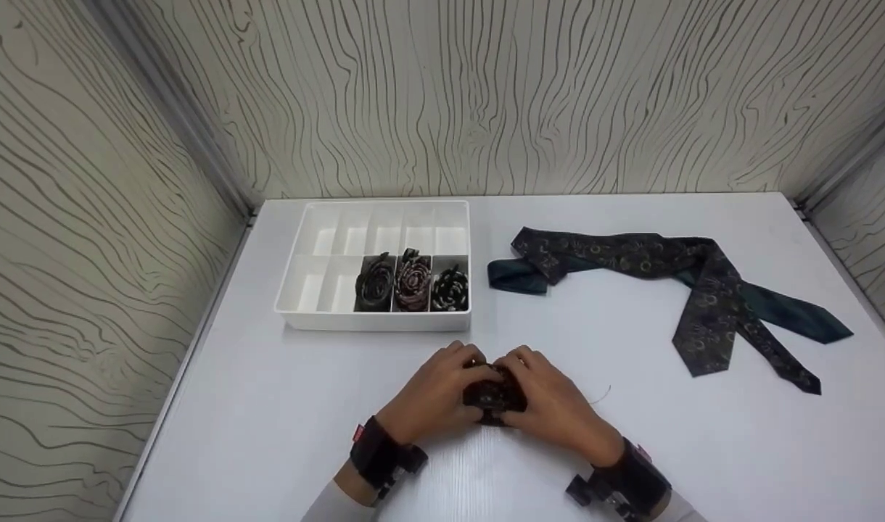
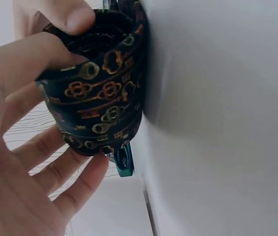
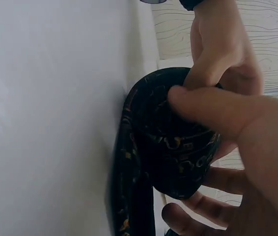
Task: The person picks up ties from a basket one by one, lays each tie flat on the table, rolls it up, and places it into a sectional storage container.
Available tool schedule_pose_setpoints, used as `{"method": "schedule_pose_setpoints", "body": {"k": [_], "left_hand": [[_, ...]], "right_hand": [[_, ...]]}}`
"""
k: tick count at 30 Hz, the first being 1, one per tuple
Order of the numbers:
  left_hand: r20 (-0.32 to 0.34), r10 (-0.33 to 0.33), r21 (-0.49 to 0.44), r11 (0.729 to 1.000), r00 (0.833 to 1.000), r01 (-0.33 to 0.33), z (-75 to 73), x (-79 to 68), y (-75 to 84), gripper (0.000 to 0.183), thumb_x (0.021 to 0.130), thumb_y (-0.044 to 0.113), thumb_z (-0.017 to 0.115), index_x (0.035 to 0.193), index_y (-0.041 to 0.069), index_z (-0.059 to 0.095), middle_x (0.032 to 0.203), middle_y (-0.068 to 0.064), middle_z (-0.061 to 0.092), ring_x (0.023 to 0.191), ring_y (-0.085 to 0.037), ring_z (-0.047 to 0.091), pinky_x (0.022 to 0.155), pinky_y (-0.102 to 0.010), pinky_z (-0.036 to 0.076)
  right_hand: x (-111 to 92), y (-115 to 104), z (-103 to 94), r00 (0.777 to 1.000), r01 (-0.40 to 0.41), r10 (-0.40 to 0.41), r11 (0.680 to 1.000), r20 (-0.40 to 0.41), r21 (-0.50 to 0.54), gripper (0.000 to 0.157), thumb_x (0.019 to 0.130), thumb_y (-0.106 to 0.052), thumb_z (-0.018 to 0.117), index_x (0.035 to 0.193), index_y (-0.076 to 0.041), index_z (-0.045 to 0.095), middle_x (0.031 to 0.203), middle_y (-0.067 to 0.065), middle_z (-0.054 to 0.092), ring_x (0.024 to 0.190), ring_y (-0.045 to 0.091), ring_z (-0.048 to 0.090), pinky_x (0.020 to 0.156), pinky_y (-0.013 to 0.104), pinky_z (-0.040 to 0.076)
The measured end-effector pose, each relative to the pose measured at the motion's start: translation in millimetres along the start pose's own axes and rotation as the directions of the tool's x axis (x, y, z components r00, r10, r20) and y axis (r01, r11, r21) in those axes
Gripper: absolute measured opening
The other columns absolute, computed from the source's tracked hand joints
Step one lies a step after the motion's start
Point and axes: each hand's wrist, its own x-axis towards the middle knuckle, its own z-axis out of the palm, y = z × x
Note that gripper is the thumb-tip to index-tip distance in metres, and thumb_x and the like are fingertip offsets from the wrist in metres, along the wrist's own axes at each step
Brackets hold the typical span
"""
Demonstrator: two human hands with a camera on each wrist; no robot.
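Observation:
A dark necktie (image 1: pixel 492 397) with a coloured key pattern is coiled into a thick roll, low over the white table in front of me. My left hand (image 1: pixel 439 390) grips the roll from the left, thumb pressed at the coil's end and fingers around its side. From the other side my right hand (image 1: pixel 555 404) holds it, its thumb over the coil in the right wrist view. A length of the tie (image 3: pixel 124 196) leaves the roll there and runs along the tabletop. The hands largely cover the roll in the head view.
Behind the hands stands a white divided box (image 1: pixel 373 321) with three rolled ties (image 1: pixel 412 283) in its front right compartments. At right lie a dark patterned tie (image 1: pixel 707 341) and a green tie (image 1: pixel 798 313), partly overlapping. A patterned wall (image 1: pixel 479 94) rises behind the table.

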Motion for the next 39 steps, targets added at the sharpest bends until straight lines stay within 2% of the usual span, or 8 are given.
{"method": "schedule_pose_setpoints", "body": {"k": [4,10,16,22,26,29,33,39], "left_hand": [[0.011,-0.007,-0.035,0.999,1.000,0.007,0.5,-0.2,0.4,0.057,0.077,0.021,0.091,0.131,0.025,0.071,0.121,0.004,0.064,0.109,-0.013,0.060,0.099,-0.029,0.053],[-0.022,0.036,-0.004,0.999,0.999,-0.036,2.1,1.3,0.8,0.046,0.075,0.022,0.092,0.118,0.024,0.076,0.112,0.003,0.065,0.104,-0.014,0.057,0.094,-0.030,0.051],[-0.006,0.039,-0.032,0.999,0.999,-0.040,4.3,0.9,4.1,0.053,0.075,0.020,0.089,0.125,0.023,0.073,0.117,0.003,0.063,0.106,-0.013,0.058,0.096,-0.027,0.052],[-0.013,0.046,-0.007,0.999,0.999,-0.046,5.1,2.5,6.1,0.048,0.073,0.020,0.091,0.119,0.024,0.076,0.113,0.004,0.064,0.104,-0.012,0.058,0.095,-0.027,0.052],[-0.008,0.039,-0.026,0.999,0.999,-0.039,5.6,3.7,6.4,0.057,0.075,0.022,0.091,0.128,0.023,0.070,0.117,0.004,0.063,0.104,-0.012,0.058,0.094,-0.027,0.052],[0.003,0.040,-0.036,0.999,0.999,-0.040,5.4,4.4,6.5,0.054,0.076,0.021,0.091,0.125,0.022,0.069,0.118,0.002,0.062,0.104,-0.012,0.058,0.095,-0.026,0.052],[-0.013,0.041,0.015,0.999,0.999,-0.041,3.9,5.8,6.4,0.042,0.075,0.024,0.093,0.113,0.022,0.074,0.113,0.002,0.064,0.103,-0.013,0.058,0.094,-0.028,0.052],[-0.024,0.037,0.076,0.996,0.999,-0.035,4.1,7.3,6.3,0.051,0.076,0.030,0.091,0.124,0.025,0.073,0.117,0.004,0.066,0.105,-0.014,0.058,0.093,-0.030,0.051]], "right_hand": [[0.1,0.3,0.2,1.000,0.003,-0.004,0.999,-0.010,-0.048,0.059,0.071,-0.009,0.094,0.121,-0.011,0.063,0.117,0.001,0.059,0.109,0.019,0.059,0.096,0.045,0.058],[-1.4,-1.6,-1.0,1.000,-0.020,0.020,1.000,0.001,0.008,0.063,0.074,-0.015,0.092,0.130,-0.014,0.062,0.125,0.001,0.057,0.115,0.019,0.060,0.098,0.045,0.058],[-2.0,-1.4,-2.5,1.000,-0.027,0.027,1.000,-0.001,-0.007,0.059,0.072,-0.008,0.092,0.122,-0.012,0.063,0.118,0.000,0.058,0.111,0.017,0.059,0.097,0.043,0.058],[-2.4,-1.2,-3.1,0.999,-0.024,0.022,0.997,0.032,0.071,0.062,0.076,-0.009,0.090,0.129,-0.015,0.060,0.123,-0.002,0.057,0.115,0.015,0.059,0.099,0.043,0.057],[-4.0,1.4,-1.6,1.000,-0.007,0.006,0.996,0.008,0.089,0.058,0.074,0.001,0.088,0.122,-0.012,0.058,0.116,-0.002,0.058,0.112,0.014,0.059,0.099,0.042,0.057],[-5.1,2.6,-0.3,1.000,-0.003,0.004,0.997,-0.004,0.083,0.060,0.074,0.000,0.088,0.125,-0.012,0.057,0.117,-0.002,0.058,0.113,0.014,0.060,0.100,0.042,0.057],[-4.4,1.3,-0.2,1.000,0.014,-0.012,0.997,-0.024,0.077,0.068,0.074,-0.006,0.088,0.134,-0.015,0.058,0.124,-0.001,0.060,0.117,0.015,0.061,0.101,0.043,0.058],[-2.7,3.1,0.9,0.998,0.028,-0.026,0.999,-0.064,0.027,0.060,0.075,-0.004,0.089,0.127,-0.013,0.060,0.119,0.002,0.063,0.111,0.016,0.061,0.096,0.042,0.059]]}}
